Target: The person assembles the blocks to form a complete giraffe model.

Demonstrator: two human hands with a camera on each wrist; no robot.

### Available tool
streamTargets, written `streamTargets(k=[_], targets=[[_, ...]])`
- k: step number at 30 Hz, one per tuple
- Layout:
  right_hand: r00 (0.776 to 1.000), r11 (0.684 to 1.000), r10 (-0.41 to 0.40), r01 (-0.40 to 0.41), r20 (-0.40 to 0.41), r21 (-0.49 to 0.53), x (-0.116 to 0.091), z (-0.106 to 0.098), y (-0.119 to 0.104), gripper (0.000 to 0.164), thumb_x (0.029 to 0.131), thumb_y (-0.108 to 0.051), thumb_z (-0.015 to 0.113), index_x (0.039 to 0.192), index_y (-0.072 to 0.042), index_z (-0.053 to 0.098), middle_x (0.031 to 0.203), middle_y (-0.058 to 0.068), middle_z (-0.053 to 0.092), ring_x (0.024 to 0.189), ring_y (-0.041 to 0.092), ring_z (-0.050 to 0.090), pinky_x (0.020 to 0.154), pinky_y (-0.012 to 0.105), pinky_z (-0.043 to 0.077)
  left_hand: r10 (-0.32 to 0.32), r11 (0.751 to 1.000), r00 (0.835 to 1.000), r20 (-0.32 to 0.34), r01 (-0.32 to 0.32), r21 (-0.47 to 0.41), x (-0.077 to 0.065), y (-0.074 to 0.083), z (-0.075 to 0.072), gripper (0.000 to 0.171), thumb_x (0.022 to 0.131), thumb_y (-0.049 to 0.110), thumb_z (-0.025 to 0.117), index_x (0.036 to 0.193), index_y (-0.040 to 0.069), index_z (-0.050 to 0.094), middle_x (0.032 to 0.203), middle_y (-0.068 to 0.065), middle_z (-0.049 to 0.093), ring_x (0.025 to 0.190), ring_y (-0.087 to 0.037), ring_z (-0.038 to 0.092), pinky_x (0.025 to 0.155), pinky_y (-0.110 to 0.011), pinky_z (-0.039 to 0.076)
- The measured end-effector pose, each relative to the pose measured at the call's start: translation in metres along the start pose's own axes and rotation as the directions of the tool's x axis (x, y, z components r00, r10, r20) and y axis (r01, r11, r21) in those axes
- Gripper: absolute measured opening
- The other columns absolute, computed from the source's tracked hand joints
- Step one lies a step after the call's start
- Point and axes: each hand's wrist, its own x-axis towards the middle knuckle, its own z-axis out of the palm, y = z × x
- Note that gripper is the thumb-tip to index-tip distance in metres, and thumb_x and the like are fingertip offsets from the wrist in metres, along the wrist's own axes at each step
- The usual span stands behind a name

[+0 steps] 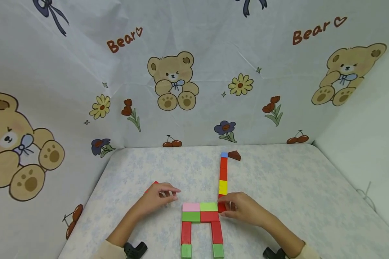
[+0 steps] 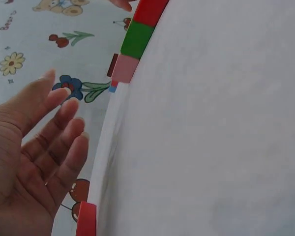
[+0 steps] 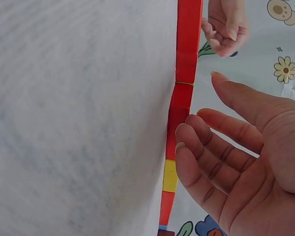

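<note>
My right hand (image 1: 246, 208) is at the right end of the block figure, with its fingertips at a red block (image 1: 222, 207). In the right wrist view those fingers bend gently beside the red block (image 3: 178, 130), and the thumb stands apart. Above this block runs a column with a yellow block (image 1: 223, 187), red blocks (image 1: 223, 169) and a blue block (image 1: 224, 154). My left hand (image 1: 159, 196) hovers left of the figure, fingers loose, holding nothing. Partly hidden behind it lies another red piece (image 1: 156, 182), also seen as a red block (image 2: 87, 219) in the left wrist view.
The figure's body has a pink block (image 1: 191, 207), a light green block (image 1: 209, 206), a green block (image 1: 191, 217) and a red block (image 1: 209, 216). Two red legs end in green blocks (image 1: 186, 250). A brown piece (image 1: 235, 155) lies beside the column's top. Bear-printed cloth (image 1: 207, 118) stands behind.
</note>
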Motion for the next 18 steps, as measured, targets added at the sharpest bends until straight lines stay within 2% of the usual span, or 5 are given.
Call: streamTargets(k=[4,9,12,15,18], targets=[[1.000,1.000,-0.015,0.015,0.002,-0.011,0.001,0.001,0.001,0.039,0.088,-0.027,0.082,0.121,-0.008,0.073,0.084,-0.016,0.060,0.073,0.007,0.054,0.062,0.022,0.048,-0.004,0.998,0.992,-0.124,0.013,0.066,-0.003,0.001,-0.017,0.030,0.092,0.029,0.077,0.117,0.012,0.077,0.100,0.004,0.072,0.076,-0.017,0.064,0.062,-0.029,0.053],[0.999,0.999,-0.037,0.037,-0.001,-0.021,0.001,0.002,0.001,0.036,0.088,-0.022,0.082,0.120,-0.008,0.073,0.083,-0.014,0.060,0.072,0.010,0.057,0.063,0.021,0.048,0.024,0.984,0.966,-0.258,0.023,0.177,-0.005,-0.005,-0.033,0.030,0.088,0.020,0.082,0.116,0.011,0.078,0.107,-0.002,0.070,0.084,-0.017,0.065,0.065,-0.026,0.053],[0.999,0.999,-0.042,0.042,-0.004,-0.016,0.001,0.002,0.000,0.036,0.088,-0.022,0.082,0.120,-0.008,0.073,0.082,-0.014,0.060,0.072,0.010,0.056,0.063,0.021,0.048,0.045,0.957,0.951,-0.306,0.047,0.286,-0.006,-0.008,-0.039,0.036,0.084,0.017,0.085,0.119,0.013,0.077,0.120,-0.003,0.064,0.092,-0.023,0.064,0.064,-0.025,0.052],[0.999,0.999,-0.034,0.034,-0.004,-0.011,0.001,0.002,0.000,0.037,0.088,-0.023,0.082,0.120,-0.009,0.073,0.082,-0.014,0.059,0.072,0.008,0.055,0.062,0.021,0.048,0.038,0.911,0.942,-0.333,0.104,0.398,-0.006,-0.010,-0.042,0.048,0.082,0.020,0.087,0.128,0.017,0.073,0.131,-0.006,0.055,0.101,-0.027,0.061,0.064,-0.028,0.051],[1.000,1.000,-0.027,0.027,-0.005,-0.011,0.001,0.002,0.000,0.037,0.088,-0.025,0.082,0.120,-0.009,0.073,0.082,-0.014,0.058,0.072,0.007,0.054,0.063,0.021,0.048,-0.013,0.867,0.940,-0.340,0.180,0.464,-0.007,-0.012,-0.043,0.064,0.081,0.026,0.088,0.139,0.017,0.064,0.133,-0.010,0.052,0.100,-0.027,0.059,0.064,-0.032,0.048]])
